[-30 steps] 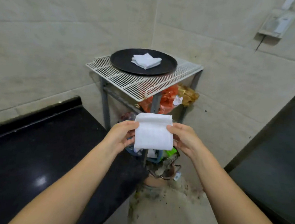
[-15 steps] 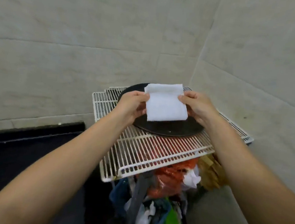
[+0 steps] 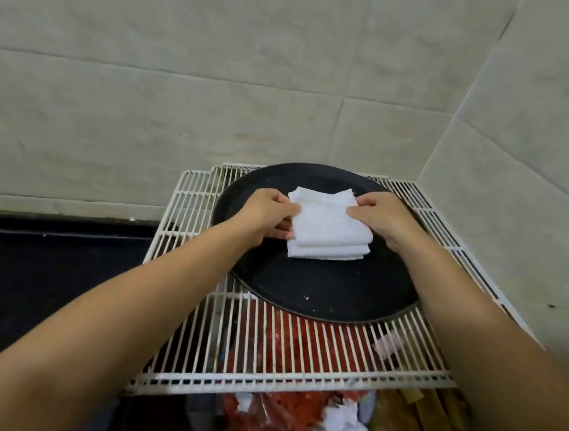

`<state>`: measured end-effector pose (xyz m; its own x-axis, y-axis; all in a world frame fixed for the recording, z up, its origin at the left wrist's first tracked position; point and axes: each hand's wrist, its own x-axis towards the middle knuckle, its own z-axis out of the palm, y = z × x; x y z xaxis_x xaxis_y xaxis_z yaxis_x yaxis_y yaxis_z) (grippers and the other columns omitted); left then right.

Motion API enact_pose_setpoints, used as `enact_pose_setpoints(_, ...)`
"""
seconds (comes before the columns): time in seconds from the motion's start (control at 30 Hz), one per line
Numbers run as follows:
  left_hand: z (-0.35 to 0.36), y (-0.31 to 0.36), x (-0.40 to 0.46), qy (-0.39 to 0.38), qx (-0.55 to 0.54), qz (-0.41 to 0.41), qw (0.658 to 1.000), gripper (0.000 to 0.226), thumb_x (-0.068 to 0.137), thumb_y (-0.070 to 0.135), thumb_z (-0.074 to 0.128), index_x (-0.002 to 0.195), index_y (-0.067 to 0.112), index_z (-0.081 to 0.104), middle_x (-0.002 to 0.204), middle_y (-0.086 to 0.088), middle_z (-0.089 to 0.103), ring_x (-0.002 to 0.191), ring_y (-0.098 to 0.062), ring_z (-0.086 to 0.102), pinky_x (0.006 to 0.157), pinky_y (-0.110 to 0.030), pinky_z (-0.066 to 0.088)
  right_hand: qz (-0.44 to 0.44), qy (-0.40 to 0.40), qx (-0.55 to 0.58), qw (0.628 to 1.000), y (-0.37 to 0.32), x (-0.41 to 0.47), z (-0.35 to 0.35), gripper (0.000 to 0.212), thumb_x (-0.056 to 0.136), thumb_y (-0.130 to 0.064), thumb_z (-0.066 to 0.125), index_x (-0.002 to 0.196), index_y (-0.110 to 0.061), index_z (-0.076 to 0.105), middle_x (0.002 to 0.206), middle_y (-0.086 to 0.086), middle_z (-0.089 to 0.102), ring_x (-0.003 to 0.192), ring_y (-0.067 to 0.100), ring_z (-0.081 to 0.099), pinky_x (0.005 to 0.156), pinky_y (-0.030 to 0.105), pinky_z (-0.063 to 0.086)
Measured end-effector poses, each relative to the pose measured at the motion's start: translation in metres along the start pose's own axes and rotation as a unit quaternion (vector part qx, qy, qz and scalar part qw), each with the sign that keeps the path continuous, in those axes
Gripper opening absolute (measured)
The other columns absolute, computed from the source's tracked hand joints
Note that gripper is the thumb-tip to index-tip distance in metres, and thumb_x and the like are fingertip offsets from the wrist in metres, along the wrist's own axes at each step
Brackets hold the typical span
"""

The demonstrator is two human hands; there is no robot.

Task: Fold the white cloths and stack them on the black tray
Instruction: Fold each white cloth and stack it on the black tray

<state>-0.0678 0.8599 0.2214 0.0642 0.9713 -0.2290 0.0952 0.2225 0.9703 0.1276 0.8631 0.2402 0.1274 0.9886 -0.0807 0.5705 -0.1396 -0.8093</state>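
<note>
A round black tray (image 3: pixel 321 294) rests on a white wire rack in the corner. On it lies a small stack of folded white cloths (image 3: pixel 328 250). The top folded white cloth (image 3: pixel 328 224) sits on that stack, and both hands grip it. My left hand (image 3: pixel 266 213) pinches its left edge, fingers partly tucked under. My right hand (image 3: pixel 381 218) pinches its right edge. An older cloth's corners stick out behind the top one.
The white wire rack (image 3: pixel 263 361) stands against tiled walls at back and right. Under it are red and brown plastic bags (image 3: pixel 272 417) and crumpled white paper. A black counter (image 3: pixel 30 279) lies to the left, lower than the rack.
Both hands carried the folded cloth forward and down from the air above the rack onto the stack on the tray. The camera came closer to the rack.
</note>
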Motion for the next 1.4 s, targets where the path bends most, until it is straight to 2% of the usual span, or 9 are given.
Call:
enact_pose_setpoints(0.1,0.000,-0.004,0.000,0.004,0.013,-0.008,1.000,0.022,0.089,0.011,0.061,0.074,0.012,0.046,0.068,-0.009,0.054,0.054,-0.018,0.054,0.043,-0.022,0.051,0.000,-0.010,-0.028,1.000,0.003,-0.002,0.003,0.010,0.084,-0.010,0.061,0.093,-0.010,0.066,0.086,0.005,0.063,0.085,0.020,0.058,0.071,0.029,0.043)
enact_pose_setpoints(0.3,-0.020,0.007,-0.012,0.014,0.012,0.007,1.000,0.020,0.091,0.024,0.061,0.092,0.009,0.048,0.077,-0.008,0.058,0.058,-0.016,0.057,0.045,-0.022,0.051,-0.031,0.058,-0.160,0.985,-0.021,-0.012,0.003,0.051,0.090,-0.027,0.057,0.136,-0.013,0.044,0.120,0.008,0.058,0.107,0.024,0.055,0.086,0.030,0.041)
enact_pose_setpoints(0.4,-0.058,0.009,-0.034,0.037,0.017,0.042,0.998,0.018,0.092,0.026,0.058,0.093,0.010,0.049,0.079,-0.006,0.057,0.060,-0.015,0.057,0.044,-0.021,0.049,-0.113,0.080,-0.197,0.971,-0.059,-0.025,0.022,0.047,0.091,-0.029,0.054,0.135,-0.013,0.046,0.120,0.008,0.056,0.113,0.028,0.054,0.092,0.038,0.044)
enact_pose_setpoints(0.5,-0.117,-0.002,-0.076,0.071,0.000,0.075,0.995,0.016,0.095,0.021,0.053,0.082,0.014,0.047,0.073,-0.005,0.054,0.054,-0.013,0.054,0.040,-0.018,0.047,-0.190,0.033,-0.200,0.961,-0.107,-0.050,0.072,0.036,0.091,-0.023,0.052,0.125,-0.012,0.054,0.102,0.005,0.056,0.106,0.030,0.058,0.092,0.039,0.046)
enact_pose_setpoints(0.6,-0.206,-0.030,-0.144,0.153,0.010,0.084,0.985,0.015,0.096,0.018,0.051,0.082,0.016,0.048,0.073,-0.005,0.056,0.051,-0.010,0.053,0.042,-0.017,0.048,-0.266,-0.037,-0.205,0.941,-0.158,-0.094,0.158,0.031,0.090,-0.020,0.052,0.118,-0.010,0.059,0.109,0.011,0.064,0.107,0.030,0.059,0.092,0.037,0.046)
enact_pose_setpoints(0.73,-0.338,-0.092,-0.256,0.263,0.097,0.062,0.958,0.013,0.095,0.015,0.050,0.081,0.016,0.050,0.072,-0.005,0.058,0.055,-0.013,0.053,0.047,-0.019,0.046,-0.363,-0.117,-0.261,0.887,-0.207,-0.187,0.298,0.033,0.090,-0.023,0.051,0.120,-0.013,0.060,0.122,0.014,0.061,0.115,0.033,0.055,0.097,0.041,0.045)
enact_pose_setpoints(0.93,-0.504,-0.191,-0.452,0.405,0.192,-0.066,0.891,0.005,0.092,0.012,0.050,0.090,0.012,0.055,0.068,-0.002,0.060,0.056,-0.017,0.055,0.058,-0.027,0.047,-0.464,-0.264,-0.368,0.761,-0.248,-0.350,0.497,0.037,0.096,-0.030,0.041,0.131,-0.018,0.047,0.132,0.009,0.046,0.122,0.030,0.044,0.098,0.043,0.036)
enact_pose_setpoints(1.17,-0.602,-0.285,-0.638,0.521,0.140,-0.180,0.823,0.017,0.093,0.011,0.051,0.079,0.021,0.052,0.070,-0.003,0.059,0.048,-0.010,0.053,0.055,-0.025,0.043,-0.500,-0.407,-0.394,0.655,-0.289,-0.498,0.661,0.036,0.094,-0.028,0.042,0.129,-0.018,0.049,0.132,0.010,0.047,0.123,0.031,0.046,0.100,0.042,0.037)
enact_pose_setpoints(1.4,-0.682,-0.341,-0.695,0.568,0.079,-0.218,0.789,0.004,0.094,0.010,0.048,0.095,0.011,0.051,0.077,-0.007,0.060,0.056,-0.014,0.052,0.053,-0.024,0.042,-0.532,-0.467,-0.366,0.604,-0.334,-0.566,0.782,0.037,0.094,-0.026,0.041,0.127,-0.015,0.053,0.131,0.010,0.050,0.119,0.031,0.051,0.097,0.041,0.042)
